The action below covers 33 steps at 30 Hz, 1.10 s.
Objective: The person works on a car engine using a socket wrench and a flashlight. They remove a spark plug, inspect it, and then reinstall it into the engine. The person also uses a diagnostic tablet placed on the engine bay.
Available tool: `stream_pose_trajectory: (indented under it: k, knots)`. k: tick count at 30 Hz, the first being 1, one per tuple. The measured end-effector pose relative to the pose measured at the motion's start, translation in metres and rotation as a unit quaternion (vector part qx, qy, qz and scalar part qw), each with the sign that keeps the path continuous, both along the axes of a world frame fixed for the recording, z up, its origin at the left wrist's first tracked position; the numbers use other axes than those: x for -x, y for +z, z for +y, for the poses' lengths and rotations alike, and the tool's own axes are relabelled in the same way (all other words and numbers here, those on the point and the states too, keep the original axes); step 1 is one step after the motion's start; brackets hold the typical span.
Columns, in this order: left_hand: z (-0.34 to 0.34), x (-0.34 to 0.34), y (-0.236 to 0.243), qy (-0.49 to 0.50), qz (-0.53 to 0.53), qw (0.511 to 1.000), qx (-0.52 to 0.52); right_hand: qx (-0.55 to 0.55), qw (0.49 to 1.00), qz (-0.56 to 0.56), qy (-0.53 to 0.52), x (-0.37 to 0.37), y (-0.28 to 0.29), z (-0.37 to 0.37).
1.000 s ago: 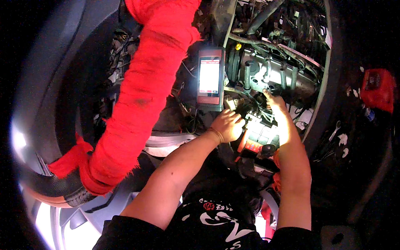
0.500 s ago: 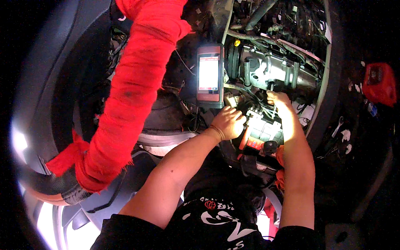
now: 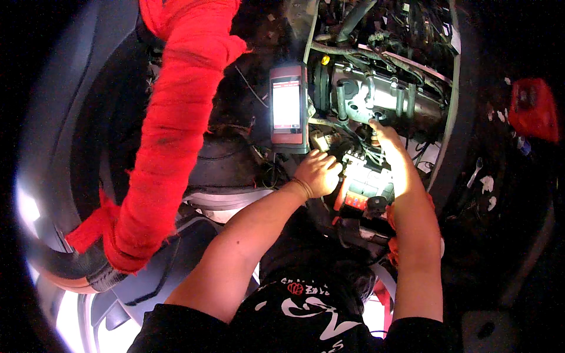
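My right hand (image 3: 385, 141) reaches to the lit engine cover (image 3: 382, 97). Its fingers are closed at a dark opening, beside several upright metal tubes; anything they pinch is too small to make out. Cables run below this hand to a pale box with a red end panel (image 3: 356, 200). Curled and closed, my left hand (image 3: 318, 175) lies just left of that box, and its fingers hide whatever may be in them. A handheld tablet (image 3: 286, 109) with a red and black case and a bright screen stands upright beyond the left hand.
A steering wheel wrapped in red cloth (image 3: 170, 129) curves along the left. Corrugated hoses (image 3: 347, 50) and wiring cross the engine bay at the back. On the dark surface to the right lie a red case (image 3: 533, 110), a wrench-like tool (image 3: 475, 172) and white scraps.
My right hand has moved slightly forward, its fingertips now closer against the engine cover's opening. The whole view has shifted a little, and my left hand keeps its place beside the box.
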<state>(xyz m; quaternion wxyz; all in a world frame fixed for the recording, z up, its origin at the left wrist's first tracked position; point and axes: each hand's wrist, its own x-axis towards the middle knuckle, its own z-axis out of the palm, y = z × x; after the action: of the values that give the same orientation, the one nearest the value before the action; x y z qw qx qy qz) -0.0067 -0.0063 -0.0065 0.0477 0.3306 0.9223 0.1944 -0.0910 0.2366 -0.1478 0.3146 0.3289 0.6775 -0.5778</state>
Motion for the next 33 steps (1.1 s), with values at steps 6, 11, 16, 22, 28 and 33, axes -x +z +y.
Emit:
stream_pose_trajectory:
  k: [6, 11, 16, 22, 28, 33]
  knots:
    - [0.0, 0.001, 0.0, 0.0, 0.002, 1.0, -0.005, -0.063, 0.992, 0.025, 0.103, -0.002, 0.001, 0.004]
    - [0.0, 0.001, 0.0, -0.003, -0.005, 1.0, -0.003, 0.075, 0.997, 0.003, -0.014, 0.001, 0.002, 0.002]
    - [-0.001, 0.0, -0.002, 0.003, 0.002, 1.0, -0.021, -0.153, 0.978, 0.038, 0.134, 0.0, 0.009, 0.001]
    - [-0.002, 0.0, -0.002, 0.003, 0.013, 1.0, -0.014, 0.135, 0.99, 0.009, -0.025, 0.002, 0.013, 0.002]
    - [-0.003, 0.0, -0.001, 0.001, -0.004, 1.0, -0.012, -0.106, 0.988, -0.033, 0.104, 0.005, 0.01, -0.001]
    - [-0.003, 0.0, -0.001, 0.0, -0.004, 1.0, -0.021, 0.139, 0.99, 0.001, -0.03, 0.003, 0.019, 0.002]
